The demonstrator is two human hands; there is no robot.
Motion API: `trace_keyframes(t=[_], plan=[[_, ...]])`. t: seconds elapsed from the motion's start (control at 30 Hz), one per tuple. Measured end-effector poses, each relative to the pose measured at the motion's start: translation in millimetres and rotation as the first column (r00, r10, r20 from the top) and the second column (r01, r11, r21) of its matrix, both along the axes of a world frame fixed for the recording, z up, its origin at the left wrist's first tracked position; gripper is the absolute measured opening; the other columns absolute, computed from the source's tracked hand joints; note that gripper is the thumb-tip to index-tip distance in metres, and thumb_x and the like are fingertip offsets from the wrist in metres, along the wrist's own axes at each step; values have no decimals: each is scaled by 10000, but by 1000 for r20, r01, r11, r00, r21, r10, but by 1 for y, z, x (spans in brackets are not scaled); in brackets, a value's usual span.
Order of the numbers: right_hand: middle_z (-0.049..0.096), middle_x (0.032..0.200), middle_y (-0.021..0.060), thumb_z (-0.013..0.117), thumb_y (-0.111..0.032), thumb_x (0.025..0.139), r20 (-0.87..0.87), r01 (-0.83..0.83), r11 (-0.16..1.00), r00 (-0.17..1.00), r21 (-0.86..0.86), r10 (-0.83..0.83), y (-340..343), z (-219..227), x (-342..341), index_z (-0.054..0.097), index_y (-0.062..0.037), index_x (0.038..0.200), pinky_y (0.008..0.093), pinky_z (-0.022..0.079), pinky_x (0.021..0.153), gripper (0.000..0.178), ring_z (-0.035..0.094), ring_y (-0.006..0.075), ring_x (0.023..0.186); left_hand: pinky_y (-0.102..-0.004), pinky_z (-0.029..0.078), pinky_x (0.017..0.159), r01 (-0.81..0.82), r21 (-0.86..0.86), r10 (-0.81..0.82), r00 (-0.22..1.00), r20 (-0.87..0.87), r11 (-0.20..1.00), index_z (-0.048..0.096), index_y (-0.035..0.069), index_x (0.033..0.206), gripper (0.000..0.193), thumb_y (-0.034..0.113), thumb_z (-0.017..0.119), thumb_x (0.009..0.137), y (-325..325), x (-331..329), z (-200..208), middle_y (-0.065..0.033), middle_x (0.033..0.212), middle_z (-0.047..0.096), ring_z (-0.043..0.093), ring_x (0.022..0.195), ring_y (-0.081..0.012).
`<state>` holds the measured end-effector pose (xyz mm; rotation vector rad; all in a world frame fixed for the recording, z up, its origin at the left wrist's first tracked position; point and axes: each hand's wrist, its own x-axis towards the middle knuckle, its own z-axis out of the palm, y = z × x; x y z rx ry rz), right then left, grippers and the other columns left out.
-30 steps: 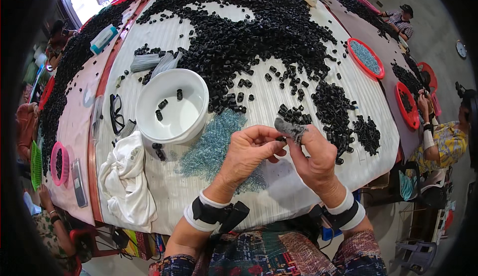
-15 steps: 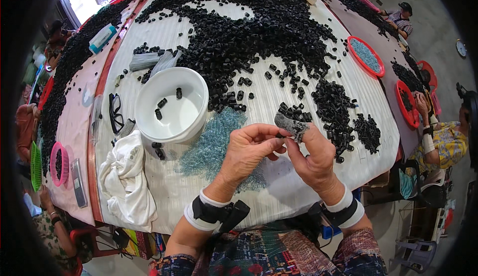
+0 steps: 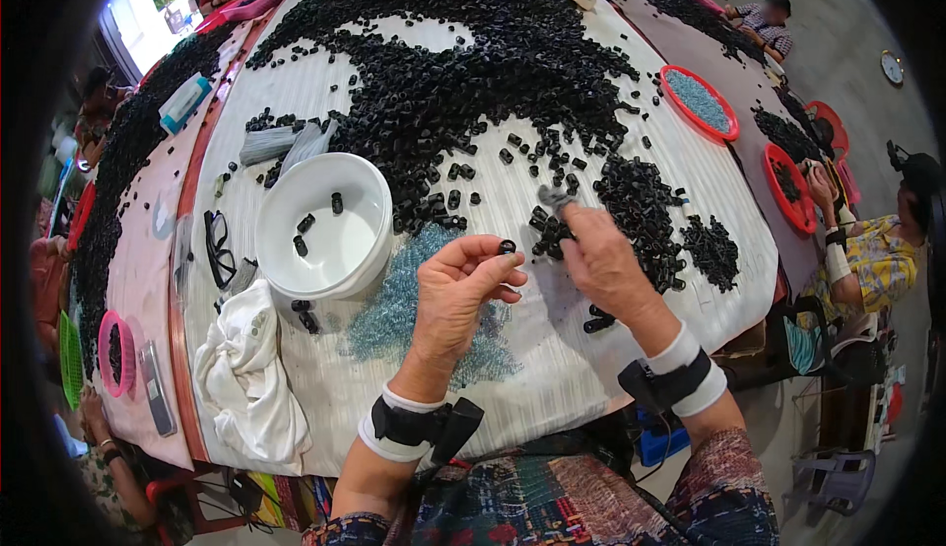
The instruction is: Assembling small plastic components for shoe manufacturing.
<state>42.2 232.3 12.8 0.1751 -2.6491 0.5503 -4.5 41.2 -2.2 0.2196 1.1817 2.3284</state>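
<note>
Between the thumb and fingers of my left hand (image 3: 461,285) is a small black cylindrical part (image 3: 507,246), its round end turned up. My right hand (image 3: 609,258) is over a cluster of similar black parts (image 3: 544,234), index finger stretched out in a grey cloth finger cover (image 3: 557,197); its other fingers are partly hidden. Below and left of my left hand spreads a heap of small translucent blue pieces (image 3: 394,314). A white bowl (image 3: 370,255) to the left holds 3 black parts.
A large mound of black parts (image 3: 463,73) covers the far table. Glasses (image 3: 219,240), a white cloth (image 3: 246,378) and bundled grey strips (image 3: 271,144) lie left. A red basket of blue pieces (image 3: 700,102) stands right. Other people sit around the tables, one in yellow (image 3: 877,280) at right.
My hands have parted. The left now holds the black part alone, slightly left of before; the right has left it and moved over the black parts. The view has shifted a little.
</note>
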Motion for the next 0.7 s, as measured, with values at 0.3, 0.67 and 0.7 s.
trace_keyframes(t=[0.3, 0.67, 0.7], plan=[[623, 1069, 105, 590, -30, 764, -9, -166, 974, 986, 153, 169, -4, -24, 30, 589, -19, 967, 388, 455, 883, 203, 559, 303, 1059, -256, 549, 557, -48, 34, 46, 997, 55, 998, 581, -13, 981, 187, 45, 666, 825, -4, -4, 1, -124, 855, 668, 666, 709, -167], [585, 797, 146, 596, 63, 735, -57, -48, 996, 997, -77, 43, 7, 2, 33, 566, 14, 895, 387, 469, 690, 169, 566, 320, 792, -262, 560, 550, -31, 17, 31, 999, 26, 999, 596, 22, 975, 125, 38, 618, 853, -2, -5, -1, -136, 891, 660, 664, 723, -162], [585, 797, 146, 596, 63, 735, -56, -51, 996, 997, -78, 46, 2, 3, 31, 566, 14, 895, 387, 469, 690, 169, 566, 320, 792, -262, 560, 550, -34, 16, 34, 999, 26, 999, 596, 22, 975, 125, 38, 618, 853, -3, -5, -1, -136, 891, 660, 664, 723, -162]])
